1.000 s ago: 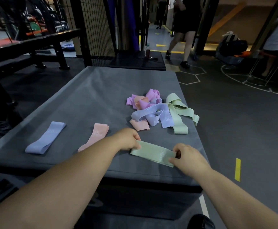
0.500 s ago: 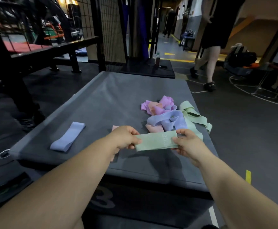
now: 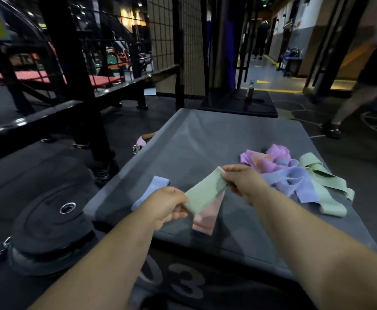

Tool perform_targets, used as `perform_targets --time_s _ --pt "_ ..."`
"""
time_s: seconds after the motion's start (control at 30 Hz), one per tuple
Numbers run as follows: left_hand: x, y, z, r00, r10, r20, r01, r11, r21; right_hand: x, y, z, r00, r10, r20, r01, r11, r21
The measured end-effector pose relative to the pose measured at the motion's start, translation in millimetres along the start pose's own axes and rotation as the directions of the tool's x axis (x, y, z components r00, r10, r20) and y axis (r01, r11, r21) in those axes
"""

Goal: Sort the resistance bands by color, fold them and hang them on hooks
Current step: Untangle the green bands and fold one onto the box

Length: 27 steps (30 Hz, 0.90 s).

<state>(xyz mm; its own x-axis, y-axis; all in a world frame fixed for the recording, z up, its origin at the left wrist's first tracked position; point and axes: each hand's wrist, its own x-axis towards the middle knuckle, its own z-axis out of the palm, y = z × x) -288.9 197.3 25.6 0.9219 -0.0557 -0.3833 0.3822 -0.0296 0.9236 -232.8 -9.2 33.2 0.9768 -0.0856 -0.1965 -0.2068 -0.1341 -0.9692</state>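
Note:
I hold a flat green resistance band [image 3: 204, 193] above the grey padded box [image 3: 205, 139]. My left hand [image 3: 167, 205] pinches its near end and my right hand [image 3: 243, 180] pinches its far end, which is raised. Under the band lies a flattened pink band [image 3: 206, 218]. A flattened blue band [image 3: 151, 190] lies to the left, partly hidden by my left hand. A tangled pile of purple, pink, blue and green bands [image 3: 299, 175] sits at the right of the box top.
A black weight plate [image 3: 48, 222] lies on the floor at the left. Black metal frames [image 3: 71, 70] and a wire mesh panel [image 3: 174, 41] stand behind. A bottle [image 3: 250, 88] stands on a dark platform beyond the box. A person's legs [image 3: 351, 104] are at the right.
Both hands lifted the green band off the box and carried it left over the pink band. Its far end now tilts upward. The camera turned left.

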Motion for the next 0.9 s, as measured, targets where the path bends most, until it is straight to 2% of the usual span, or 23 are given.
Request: perform_targets --time_s 0.17,0.3,0.4,0.53,0.77,0.9 --pt "3 -16 -37 0.987 0.010 -0.163 0.003 0.997 0.080 24 -7 53 0.998 0.016 0.060 -0.011 0.997 -0.070" --pt "15 -31 -55 0.965 0.031 -0.260 0.028 0.976 0.218 45 -2 84 0.996 -0.035 0.084 0.061 0.943 -0.327" --pt "20 -35 -59 0.938 0.102 -0.332 0.057 0.898 0.437 55 -2 97 0.994 -0.033 0.104 0.078 0.879 -0.471" --pt "21 -37 -58 0.926 0.186 -0.328 0.084 0.748 0.659 63 -1 107 0.993 -0.009 0.118 0.073 0.831 -0.551" --pt "13 -37 -57 0.897 0.342 -0.280 0.012 0.614 0.789 69 3 125 0.980 -0.054 0.193 0.174 0.707 -0.686" --pt "12 -37 -58 0.899 0.345 -0.269 0.021 0.580 0.814 70 5 131 0.979 -0.077 0.191 0.192 0.672 -0.715"
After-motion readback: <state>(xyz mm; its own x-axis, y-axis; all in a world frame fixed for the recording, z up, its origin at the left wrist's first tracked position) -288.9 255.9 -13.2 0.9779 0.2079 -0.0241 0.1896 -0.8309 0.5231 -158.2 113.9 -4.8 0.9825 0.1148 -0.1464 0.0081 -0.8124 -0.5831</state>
